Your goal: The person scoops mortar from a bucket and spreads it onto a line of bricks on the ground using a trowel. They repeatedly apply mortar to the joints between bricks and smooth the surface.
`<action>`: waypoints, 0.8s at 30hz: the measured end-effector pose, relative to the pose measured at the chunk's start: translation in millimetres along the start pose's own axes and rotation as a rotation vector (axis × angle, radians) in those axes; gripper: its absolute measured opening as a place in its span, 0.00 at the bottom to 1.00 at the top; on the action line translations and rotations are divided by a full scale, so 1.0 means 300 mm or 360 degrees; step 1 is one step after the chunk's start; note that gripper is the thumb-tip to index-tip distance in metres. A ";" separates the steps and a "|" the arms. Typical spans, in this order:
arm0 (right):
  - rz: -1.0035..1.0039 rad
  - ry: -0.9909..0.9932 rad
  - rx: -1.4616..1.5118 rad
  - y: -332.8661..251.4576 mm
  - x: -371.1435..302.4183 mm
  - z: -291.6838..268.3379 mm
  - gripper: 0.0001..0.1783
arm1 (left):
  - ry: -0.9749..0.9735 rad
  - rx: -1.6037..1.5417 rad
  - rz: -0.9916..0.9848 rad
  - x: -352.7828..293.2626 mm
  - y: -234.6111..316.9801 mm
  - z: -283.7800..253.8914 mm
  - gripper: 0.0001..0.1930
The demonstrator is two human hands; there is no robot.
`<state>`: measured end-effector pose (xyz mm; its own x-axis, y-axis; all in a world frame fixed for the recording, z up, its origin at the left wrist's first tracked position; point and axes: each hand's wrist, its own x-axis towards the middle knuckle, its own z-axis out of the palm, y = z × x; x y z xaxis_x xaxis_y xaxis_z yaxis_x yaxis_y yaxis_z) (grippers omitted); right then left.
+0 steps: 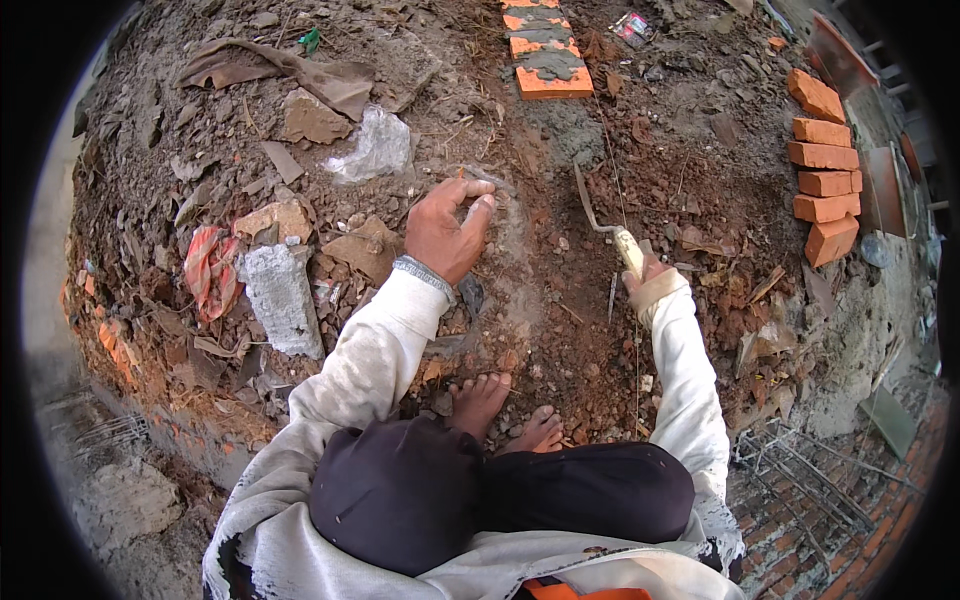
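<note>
My left hand hovers over the soil left of the middle. Its thumb and forefinger are pinched together. A thin greyish strip shows by the fingertips, but whether it is held I cannot tell. In my right hand is a trowel, gripped by its pale, worn handle. The narrow blade is seen nearly edge-on and points away from me, close to a patch of grey mortar. A thin string runs lengthwise past the trowel. Beyond the patch lies a row of orange bricks with grey mortar on top.
Several orange bricks are stacked at the right. Rubble, a clear plastic sheet, a grey concrete chunk and a red plastic scrap lie on the left. Steel bars sit at the lower right. My bare feet are on the soil.
</note>
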<state>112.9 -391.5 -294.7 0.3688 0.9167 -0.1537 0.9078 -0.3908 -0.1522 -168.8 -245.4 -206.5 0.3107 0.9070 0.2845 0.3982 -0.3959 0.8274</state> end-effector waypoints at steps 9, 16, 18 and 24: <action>-0.0275 0.0761 0.2639 -0.384 -0.078 -0.444 0.24 | -0.0076 0.0132 -0.0022 -0.047 -0.026 -0.038 0.07; 0.0241 -0.0620 0.0330 -0.247 -0.024 0.305 0.24 | -0.0002 0.0108 0.0086 -0.030 0.015 -0.019 0.06; -0.0008 -0.0090 0.0578 -0.193 0.006 0.295 0.24 | 0.0058 0.0107 0.0110 0.002 0.008 -0.026 0.06; -0.0755 0.0934 0.2762 -0.422 -0.042 -0.189 0.19 | 0.0007 0.0102 -0.0126 -0.055 -0.033 -0.059 0.07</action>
<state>4.6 -348.7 -218.3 0.5347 0.7212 0.4404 -0.0995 0.5712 -0.8148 -193.2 -253.8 -210.6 0.2724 0.9363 0.2218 0.4758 -0.3315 0.8147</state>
